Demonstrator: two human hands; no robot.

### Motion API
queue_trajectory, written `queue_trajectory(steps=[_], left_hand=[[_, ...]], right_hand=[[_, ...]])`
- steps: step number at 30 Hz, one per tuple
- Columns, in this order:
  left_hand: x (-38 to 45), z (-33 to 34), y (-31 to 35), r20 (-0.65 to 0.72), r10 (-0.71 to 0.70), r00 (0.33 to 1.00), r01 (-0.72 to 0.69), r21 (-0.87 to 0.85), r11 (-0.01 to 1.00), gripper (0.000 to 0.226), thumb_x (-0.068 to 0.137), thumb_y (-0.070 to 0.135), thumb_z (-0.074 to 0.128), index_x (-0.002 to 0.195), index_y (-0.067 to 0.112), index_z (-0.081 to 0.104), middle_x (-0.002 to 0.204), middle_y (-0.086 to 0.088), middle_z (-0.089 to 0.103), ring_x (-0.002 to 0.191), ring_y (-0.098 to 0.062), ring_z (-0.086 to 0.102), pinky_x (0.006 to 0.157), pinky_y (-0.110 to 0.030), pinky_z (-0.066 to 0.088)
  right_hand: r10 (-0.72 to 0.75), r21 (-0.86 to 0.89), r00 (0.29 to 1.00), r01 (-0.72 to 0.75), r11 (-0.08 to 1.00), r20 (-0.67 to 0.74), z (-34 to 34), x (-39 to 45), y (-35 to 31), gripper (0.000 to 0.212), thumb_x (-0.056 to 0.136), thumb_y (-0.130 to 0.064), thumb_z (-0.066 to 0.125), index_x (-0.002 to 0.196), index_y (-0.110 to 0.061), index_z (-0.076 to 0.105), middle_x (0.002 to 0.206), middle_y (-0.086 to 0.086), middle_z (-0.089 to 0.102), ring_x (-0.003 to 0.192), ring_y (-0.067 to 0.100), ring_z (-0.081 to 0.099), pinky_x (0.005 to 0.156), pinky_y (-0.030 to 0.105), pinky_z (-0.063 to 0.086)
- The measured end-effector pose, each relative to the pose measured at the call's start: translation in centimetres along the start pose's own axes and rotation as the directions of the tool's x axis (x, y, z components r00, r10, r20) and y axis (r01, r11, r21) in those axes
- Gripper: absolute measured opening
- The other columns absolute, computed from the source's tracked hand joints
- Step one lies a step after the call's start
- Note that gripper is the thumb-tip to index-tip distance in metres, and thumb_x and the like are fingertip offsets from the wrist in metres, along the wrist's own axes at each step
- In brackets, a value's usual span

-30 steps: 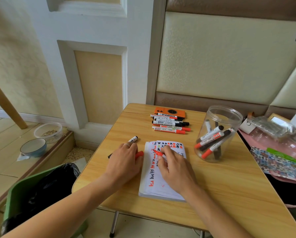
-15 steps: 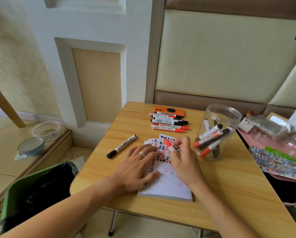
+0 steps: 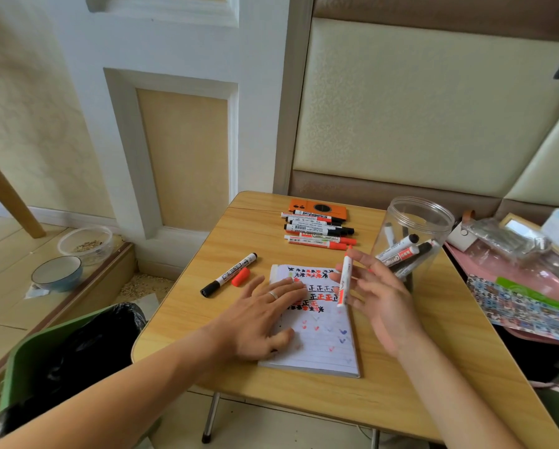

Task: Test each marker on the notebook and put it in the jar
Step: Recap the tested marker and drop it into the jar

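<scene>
The open notebook lies on the wooden table, its page covered with red and black test marks. My left hand presses flat on the left side of the page. My right hand hovers over the notebook's right edge and pinches an uncapped red marker, held nearly upright with its tip up. Its red cap lies on the table beside a loose black marker. The clear plastic jar stands just right of my right hand, holding several markers.
Several capped markers lie in a row at the table's far edge, in front of an orange flat case. Pink clutter borders the right side. A green bin and bowls are on the floor at left.
My right hand lifted the red marker off the page and turned it tip-up toward the jar. My left hand slid onto the notebook, leaving the red cap on the table.
</scene>
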State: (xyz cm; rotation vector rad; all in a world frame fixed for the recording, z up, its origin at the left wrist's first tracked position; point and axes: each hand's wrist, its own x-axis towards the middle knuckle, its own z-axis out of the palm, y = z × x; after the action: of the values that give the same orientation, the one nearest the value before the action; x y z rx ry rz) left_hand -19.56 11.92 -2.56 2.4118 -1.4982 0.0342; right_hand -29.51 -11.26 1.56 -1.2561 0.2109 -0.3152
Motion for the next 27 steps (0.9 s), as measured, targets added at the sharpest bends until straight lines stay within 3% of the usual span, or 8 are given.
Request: queue_trajectory(steps=[2,5,9,16,18,23,27], left_hand=[[0.0,0.0,0.0,0.013,-0.012,1.0,0.012,-0.014,1.0,0.07,0.092,0.06,0.026,0.158,0.036,0.02,0.165,0.016,0.021,0.152,0.001,0.004,0.125,-0.048,0.004],[0.2,0.0,0.1,-0.01,-0.022,1.0,0.021,-0.029,0.999,0.064,0.098,0.064,0.025,0.157,0.037,0.024,0.162,0.017,0.026,0.151,-0.001,0.013,0.124,-0.046,0.007],[0.5,-0.1,0.3,-0.031,-0.004,1.0,0.004,-0.015,1.0,0.071,0.096,0.072,0.029,0.156,0.032,0.029,0.159,0.012,0.03,0.149,-0.004,0.019,0.124,-0.041,0.01],[0.8,-0.3,0.2,0.024,-0.044,0.999,0.046,-0.099,0.994,0.079,0.09,0.075,0.031,0.156,0.032,0.028,0.165,0.016,0.02,0.152,0.002,0.002,0.126,-0.039,0.003],[0.8,-0.1,0.2,0.028,-0.053,0.998,0.055,-0.096,0.994,0.076,0.091,0.074,0.031,0.155,0.034,0.026,0.165,0.017,0.019,0.152,0.002,0.003,0.126,-0.042,0.005],[0.9,-0.1,0.4,0.092,-0.08,0.992,0.089,-0.1,0.991,0.072,0.091,0.081,0.025,0.155,0.052,0.01,0.167,0.016,0.011,0.153,-0.003,-0.002,0.126,-0.044,0.0],[0.6,-0.2,0.6,0.108,-0.055,0.993,0.061,-0.047,0.997,0.076,0.087,0.085,0.028,0.154,0.055,0.01,0.168,0.011,0.006,0.154,-0.007,-0.006,0.125,-0.044,-0.004]], right_hand=[[-0.021,-0.053,1.0,0.022,0.998,0.016,-0.1,-0.2,0.3,0.038,0.1,0.008,0.048,0.13,-0.01,0.063,0.111,0.017,0.074,0.104,0.03,0.073,0.09,0.045,0.057],[-0.05,-0.187,0.999,0.051,0.981,0.009,0.1,-0.4,0.9,0.025,0.098,0.001,0.062,0.121,-0.007,0.061,0.09,0.012,0.069,0.082,0.024,0.068,0.068,0.03,0.057],[-0.067,-0.339,0.998,0.064,0.939,0.005,0.4,-0.7,1.2,0.007,0.1,-0.015,0.064,0.106,-0.011,0.064,0.074,0.011,0.061,0.067,0.021,0.06,0.054,0.025,0.049],[0.025,-0.391,1.0,-0.025,0.92,-0.005,1.1,-1.1,0.7,0.006,0.098,-0.008,0.063,0.104,-0.01,0.065,0.08,0.013,0.068,0.061,0.029,0.068,0.044,0.031,0.05],[0.044,-0.409,0.999,-0.045,0.912,-0.011,1.2,-1.2,0.8,0.001,0.096,-0.009,0.066,0.098,-0.009,0.066,0.076,0.012,0.065,0.058,0.029,0.067,0.043,0.031,0.05],[0.053,-0.484,0.997,-0.077,0.871,-0.065,1.6,-1.2,1.3,0.014,0.096,-0.013,0.068,0.09,-0.005,0.059,0.06,0.006,0.059,0.047,0.026,0.062,0.042,0.031,0.049],[0.021,-0.515,0.992,-0.082,0.853,-0.124,1.9,-1.4,1.3,0.013,0.098,-0.013,0.062,0.09,-0.004,0.055,0.072,0.018,0.06,0.045,0.029,0.064,0.038,0.028,0.046]])
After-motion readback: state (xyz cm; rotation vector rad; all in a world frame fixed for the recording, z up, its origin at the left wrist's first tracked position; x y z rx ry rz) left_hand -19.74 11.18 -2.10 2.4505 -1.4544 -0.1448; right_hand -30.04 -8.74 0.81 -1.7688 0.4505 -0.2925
